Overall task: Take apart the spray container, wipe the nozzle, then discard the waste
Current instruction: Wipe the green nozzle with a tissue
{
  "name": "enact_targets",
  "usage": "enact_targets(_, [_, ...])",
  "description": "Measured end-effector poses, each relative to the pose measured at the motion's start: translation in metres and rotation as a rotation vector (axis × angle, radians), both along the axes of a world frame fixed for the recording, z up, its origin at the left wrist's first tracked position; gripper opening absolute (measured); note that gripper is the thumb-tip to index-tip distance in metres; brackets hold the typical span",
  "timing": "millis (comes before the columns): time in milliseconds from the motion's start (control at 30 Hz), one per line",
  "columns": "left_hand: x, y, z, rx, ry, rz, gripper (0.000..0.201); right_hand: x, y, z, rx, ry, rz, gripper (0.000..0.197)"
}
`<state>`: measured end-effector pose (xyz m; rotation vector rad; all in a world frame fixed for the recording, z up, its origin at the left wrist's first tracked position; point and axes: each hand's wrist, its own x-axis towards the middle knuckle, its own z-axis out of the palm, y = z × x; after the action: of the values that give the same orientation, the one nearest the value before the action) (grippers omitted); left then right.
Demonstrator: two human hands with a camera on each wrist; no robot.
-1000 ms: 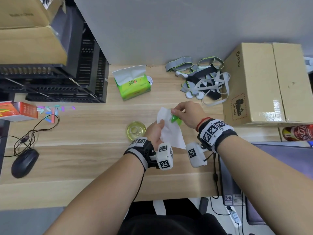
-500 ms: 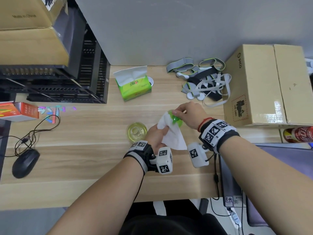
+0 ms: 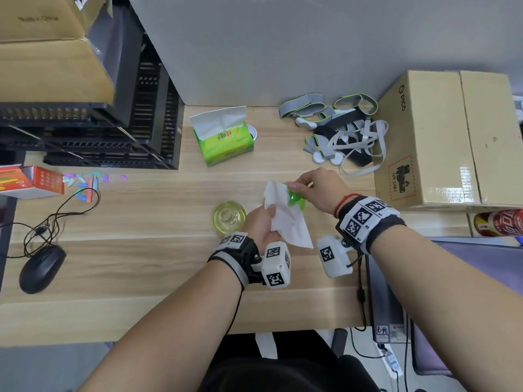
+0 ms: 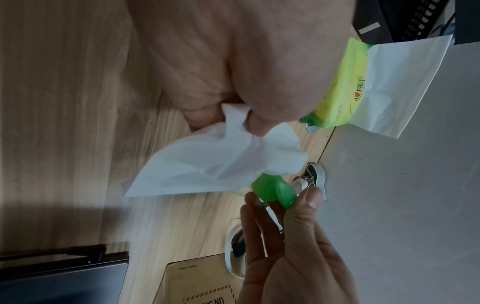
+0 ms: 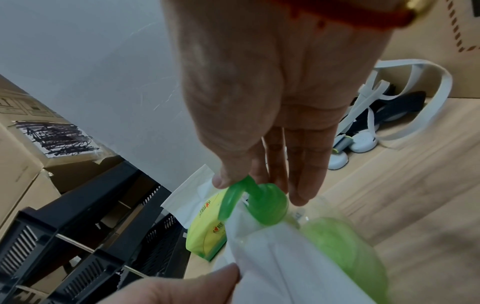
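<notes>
My right hand (image 3: 317, 188) pinches the green spray nozzle (image 3: 295, 198) by its top, above the middle of the wooden desk (image 3: 141, 264). In the right wrist view the nozzle (image 5: 257, 199) hangs from thumb and fingers, its collar against the white tissue (image 5: 280, 265). My left hand (image 3: 261, 226) grips that tissue (image 3: 285, 219) and holds it against the nozzle; in the left wrist view the tissue (image 4: 221, 160) bunches between my fingers and touches the nozzle (image 4: 275, 190). The clear bottle (image 3: 228, 217) with yellowish liquid stands open-necked just left of my left hand.
A green tissue pack (image 3: 223, 137) lies behind the hands. Grey and white straps (image 3: 339, 134) and a cardboard box (image 3: 447, 137) sit at the right. Black crates (image 3: 113, 131) stand at the left, with a mouse (image 3: 41, 268) and cable near the front left.
The left hand has shifted its hold on the tissue against the nozzle, and the sheet has changed shape. The right hand keeps its pinch on the nozzle and has barely moved.
</notes>
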<state>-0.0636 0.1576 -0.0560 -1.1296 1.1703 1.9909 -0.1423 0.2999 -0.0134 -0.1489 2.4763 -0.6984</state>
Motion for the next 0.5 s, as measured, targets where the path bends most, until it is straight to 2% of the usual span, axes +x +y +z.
enact_targets(267, [-0.0009, -0.0010, -0.0004, -0.040, -0.041, -0.029, 0.036, 0.0012, -0.0002, -0.0025, -0.007, 0.016, -0.032, 0.032])
enact_targets(500, [0.0047, -0.0068, 0.0007, 0.133, 0.022, 0.039, 0.042, 0.0020, -0.0013, 0.0024, -0.003, 0.043, -0.016, 0.033])
